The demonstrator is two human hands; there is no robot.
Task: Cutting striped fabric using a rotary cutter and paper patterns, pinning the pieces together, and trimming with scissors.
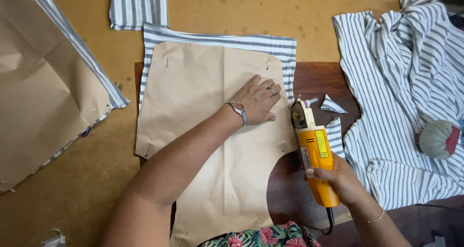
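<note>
My left hand [258, 99] lies flat, fingers apart, on a brown paper pattern [203, 131] pinned over blue-and-white striped fabric [227, 40]. It wears a wristwatch and rings. My right hand [340, 179] grips the yellow body of an electric rotary fabric cutter [314, 152]. The cutter's blade end sits at the pattern's right edge, beside my left hand's thumb. A small cut-off striped scrap [332, 105] lies just right of the blade.
A dark wooden board [324, 78] lies under the pattern on the tan table [96, 169]. More striped fabric [401, 97] is heaped at right with a round pincushion [439, 139] on it. Another paper pattern on striped cloth [38, 92] lies at left.
</note>
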